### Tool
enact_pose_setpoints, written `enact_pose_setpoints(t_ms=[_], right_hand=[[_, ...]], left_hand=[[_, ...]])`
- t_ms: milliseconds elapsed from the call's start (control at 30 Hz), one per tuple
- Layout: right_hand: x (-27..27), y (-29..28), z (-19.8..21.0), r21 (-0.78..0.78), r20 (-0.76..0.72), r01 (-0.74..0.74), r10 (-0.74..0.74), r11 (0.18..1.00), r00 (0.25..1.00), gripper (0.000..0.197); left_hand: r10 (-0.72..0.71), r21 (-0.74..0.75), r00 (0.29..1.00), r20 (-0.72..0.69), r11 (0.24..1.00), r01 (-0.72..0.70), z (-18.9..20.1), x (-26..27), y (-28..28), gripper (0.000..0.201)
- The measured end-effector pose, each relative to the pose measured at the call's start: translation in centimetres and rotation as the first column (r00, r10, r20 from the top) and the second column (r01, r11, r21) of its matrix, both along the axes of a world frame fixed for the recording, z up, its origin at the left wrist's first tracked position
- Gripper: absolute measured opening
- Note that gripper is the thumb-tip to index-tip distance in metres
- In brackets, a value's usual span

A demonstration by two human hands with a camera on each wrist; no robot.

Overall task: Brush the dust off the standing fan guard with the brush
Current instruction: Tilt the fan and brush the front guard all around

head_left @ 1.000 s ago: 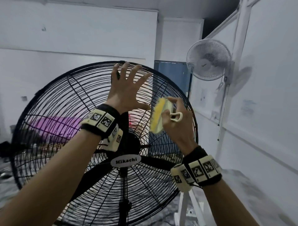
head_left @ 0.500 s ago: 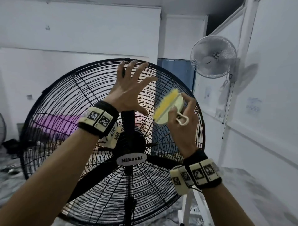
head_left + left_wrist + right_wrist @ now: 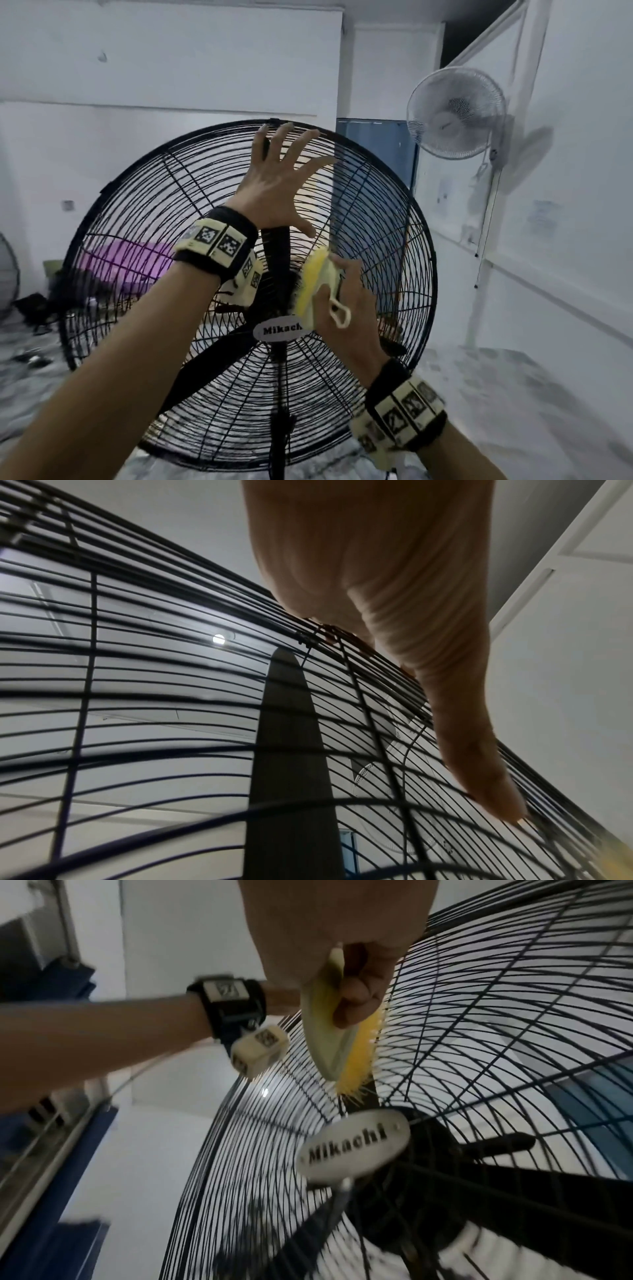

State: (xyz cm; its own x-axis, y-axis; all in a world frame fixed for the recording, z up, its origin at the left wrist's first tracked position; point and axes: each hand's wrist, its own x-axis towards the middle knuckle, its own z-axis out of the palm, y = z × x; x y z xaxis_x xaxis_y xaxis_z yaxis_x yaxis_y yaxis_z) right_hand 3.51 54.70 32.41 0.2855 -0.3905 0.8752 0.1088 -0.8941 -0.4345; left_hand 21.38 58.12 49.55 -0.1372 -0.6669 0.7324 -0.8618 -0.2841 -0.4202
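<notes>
A big black standing fan fills the head view, its round wire guard (image 3: 144, 205) facing me, with an oval "Mikachi" badge (image 3: 274, 331) at the hub. My left hand (image 3: 274, 185) lies spread on the guard's upper middle, fingers straight; the left wrist view shows a fingertip (image 3: 493, 799) touching the wires (image 3: 171, 718). My right hand (image 3: 346, 301) grips a pale brush with yellow bristles (image 3: 313, 284). The bristles (image 3: 359, 1064) touch the guard (image 3: 514, 1015) just above the badge (image 3: 352, 1146).
A white wall fan (image 3: 455, 113) hangs at the upper right beside a white post (image 3: 486, 260). A blue panel (image 3: 376, 150) stands behind the guard. Something purple (image 3: 120, 253) shows through the wires at left, with dark clutter (image 3: 30, 305) on the floor.
My right hand has brought the brush down and left, from the guard's upper right part to just above the badge. The left hand stays spread on the upper guard.
</notes>
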Motion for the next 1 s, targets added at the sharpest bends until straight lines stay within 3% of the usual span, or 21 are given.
enact_pose_setpoints(t_ms=[167,333,500,667,833,1000], right_hand=[[-0.4,-1.7,3.7,0.073,0.297,0.194,-0.207,0.978,0.932,0.028],[-0.3,-0.8,1.7,-0.067,0.026,0.098,-0.096,0.993,0.995,0.027],[-0.7,-2.3,3.6,0.011,0.238,0.186,-0.183,0.982,0.954,0.028],[0.5,0.4,-3.5,-0.097,-0.029,0.061,-0.064,0.993,0.997,0.033],[0.4,-0.5,-2.4,0.057,0.165,0.163,-0.171,0.985,0.972,0.032],[0.6,1.7,-5.1,-0.004,-0.013,0.045,-0.045,0.999,0.999,0.029]], left_hand=[[0.007,-0.011,1.000,-0.003,1.000,-0.007,-0.1,0.1,0.5,0.136],[-0.007,-0.012,1.000,0.004,1.000,0.007,0.0,0.6,0.7,0.137],[-0.018,0.008,1.000,0.020,1.000,0.018,-0.1,0.5,0.7,0.135],[0.057,-0.045,0.995,0.079,0.998,-0.053,-3.6,0.2,1.4,0.122],[0.092,-0.167,0.996,0.021,0.982,-0.087,-10.1,0.2,2.9,0.087],[0.058,-0.212,0.998,-0.002,0.975,-0.058,-10.4,0.5,2.4,0.081]])
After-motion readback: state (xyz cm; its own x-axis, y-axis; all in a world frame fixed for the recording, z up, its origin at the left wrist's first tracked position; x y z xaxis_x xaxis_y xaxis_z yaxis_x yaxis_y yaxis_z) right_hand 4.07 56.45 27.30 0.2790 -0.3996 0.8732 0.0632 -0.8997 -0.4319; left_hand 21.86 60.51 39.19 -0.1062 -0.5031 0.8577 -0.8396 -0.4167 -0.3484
